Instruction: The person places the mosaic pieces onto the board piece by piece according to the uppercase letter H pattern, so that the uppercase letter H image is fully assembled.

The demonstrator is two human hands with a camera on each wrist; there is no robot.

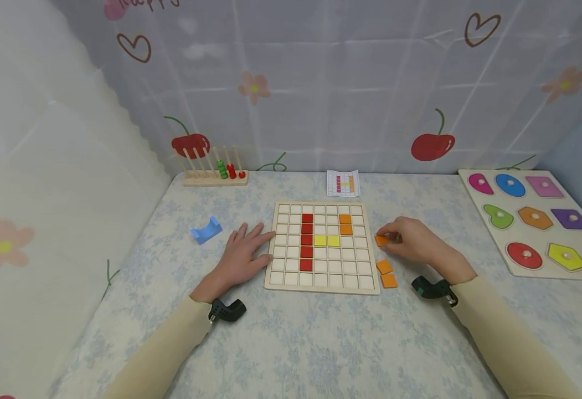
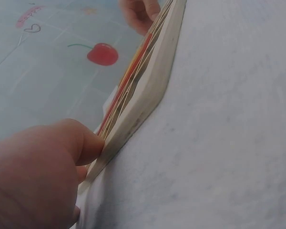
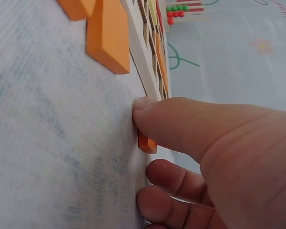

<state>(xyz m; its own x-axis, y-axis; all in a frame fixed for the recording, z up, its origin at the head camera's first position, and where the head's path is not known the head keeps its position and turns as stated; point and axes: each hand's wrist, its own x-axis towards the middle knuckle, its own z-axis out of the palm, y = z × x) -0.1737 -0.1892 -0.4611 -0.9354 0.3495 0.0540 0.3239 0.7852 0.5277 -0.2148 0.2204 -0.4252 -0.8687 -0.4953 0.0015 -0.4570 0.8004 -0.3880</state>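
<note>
A wooden grid board (image 1: 291,280) lies flat on the table. Five of its cells in one column hold red tiles (image 1: 307,240), while two yellow tiles (image 1: 326,240) and two orange tiles (image 1: 345,224) fill others. With fingers spread, my left hand (image 1: 241,257) rests at the board's left edge, thumb and fingertips touching it. Just off the right edge, my right hand (image 1: 412,241) pinches an orange tile (image 3: 147,143) between thumb and fingers; the thumb hides part of the tile. Nearer to me, two more loose orange tiles (image 1: 389,281) lie beside the board.
Behind the board lies a printed pattern card (image 1: 343,191). A bead-and-peg stand (image 1: 216,180) is at the back left, with a blue curved block (image 1: 206,230) in front of it. A shape puzzle board (image 1: 525,233) lies at the right. A patterned curtain (image 1: 340,100) hangs behind.
</note>
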